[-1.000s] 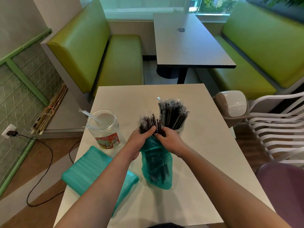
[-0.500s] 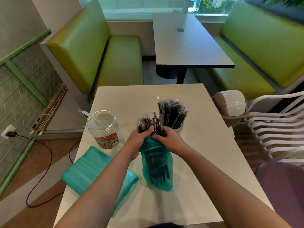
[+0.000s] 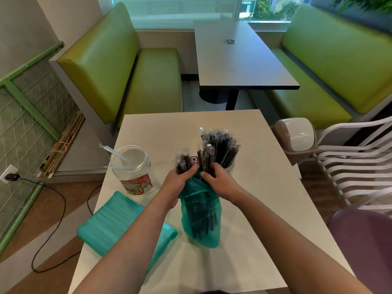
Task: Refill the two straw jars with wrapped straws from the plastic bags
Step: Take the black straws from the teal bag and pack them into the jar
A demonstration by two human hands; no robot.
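Both hands meet at the mouth of the green bag standing on the counter. The left hand grips a bunch of black straws; the right hand grips another bunch beside it. Behind the bag stands a full jar; left of the bag, a nearly empty jar.

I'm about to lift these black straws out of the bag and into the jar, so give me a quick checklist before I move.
1. Left hand grip on its bunch of black wrapped straws: ok.
2. Right hand grip on a second bunch: ok.
3. Teal bag mouth pushed down clear of the straw tops: ok.
4. Room in the straw-filled jar behind the hands: not ok, looks packed.
5. Clear jar open and nearly empty: ok, though it holds clear straws.
6. Straws left in the bag: ok, some visible.
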